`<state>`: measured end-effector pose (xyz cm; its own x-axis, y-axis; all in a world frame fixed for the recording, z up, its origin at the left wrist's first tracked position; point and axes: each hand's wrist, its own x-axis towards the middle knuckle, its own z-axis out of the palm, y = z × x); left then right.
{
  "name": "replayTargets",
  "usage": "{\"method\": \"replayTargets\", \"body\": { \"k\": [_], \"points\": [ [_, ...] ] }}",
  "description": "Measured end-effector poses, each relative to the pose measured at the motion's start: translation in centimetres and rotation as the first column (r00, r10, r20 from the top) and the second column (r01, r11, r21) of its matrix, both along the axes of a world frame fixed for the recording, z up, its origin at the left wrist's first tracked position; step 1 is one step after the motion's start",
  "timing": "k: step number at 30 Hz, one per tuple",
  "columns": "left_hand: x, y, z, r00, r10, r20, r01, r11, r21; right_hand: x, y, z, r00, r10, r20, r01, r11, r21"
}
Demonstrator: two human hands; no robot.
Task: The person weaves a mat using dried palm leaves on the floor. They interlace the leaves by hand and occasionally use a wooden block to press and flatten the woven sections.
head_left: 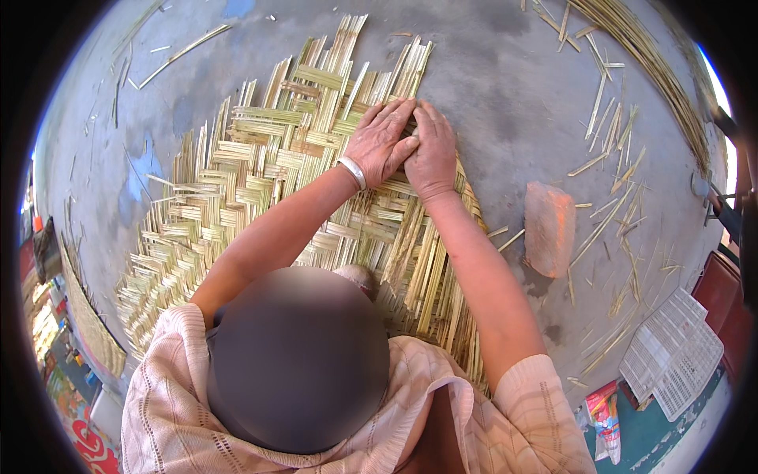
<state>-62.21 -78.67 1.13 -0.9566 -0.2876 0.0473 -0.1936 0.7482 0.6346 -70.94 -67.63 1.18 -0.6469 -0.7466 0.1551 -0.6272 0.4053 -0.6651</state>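
In the head view, a large mat [253, 170] woven from flat split strips, pale green and straw-yellow, lies on a grey, stained concrete floor [497, 118]. It takes the middle and the left part of this floor. Its far and left edges are ragged, with strip ends of different lengths sticking out.

The bare left hand [383, 142], wearing a silver-coloured metal bracelet [353, 171] at the wrist, rests on the mat near its far right edge, with the back up and the fingers stretched forward, side by side. The bare right hand [433, 154] is just beside it, at the right edge of the mat, its fingers close together and bent downward. The left thumb reaches toward the right hand. The palm sides are hidden, so I cannot tell whether either grip is clamped on a strip.

To the right of the mat, apart from it, an orange-red, block-shaped brick [550, 229] lies on the floor. Loose thin straw-coloured strips [596, 107] are scattered toward the floor's right edge. At its far right corner there is a curved bundle of long, thin strips [651, 71]. Near the right near corner is a white plastic lattice rack [667, 351].
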Motion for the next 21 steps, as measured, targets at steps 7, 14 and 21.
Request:
{"method": "replayTargets", "body": {
  "k": [7, 14, 21],
  "points": [
    [0.0, 0.5, -0.3, 0.994, -0.023, 0.110, 0.049, 0.969, -0.241, 0.4, 3.4, 4.8, 0.993, -0.047, 0.107, 0.051, 0.998, -0.035],
    [0.0, 0.6, -0.4, 0.984, -0.044, 0.174, 0.104, 0.929, -0.354, 5.8, 9.0, 4.0, 0.939, 0.306, -0.160, -0.211, 0.875, 0.435],
    [-0.1, 2.2, 0.4, 0.964, 0.064, 0.258, 0.062, 0.889, -0.453, 6.8, 8.8, 0.9, 0.921, 0.330, -0.209, -0.181, 0.836, 0.518]
  ]
}}
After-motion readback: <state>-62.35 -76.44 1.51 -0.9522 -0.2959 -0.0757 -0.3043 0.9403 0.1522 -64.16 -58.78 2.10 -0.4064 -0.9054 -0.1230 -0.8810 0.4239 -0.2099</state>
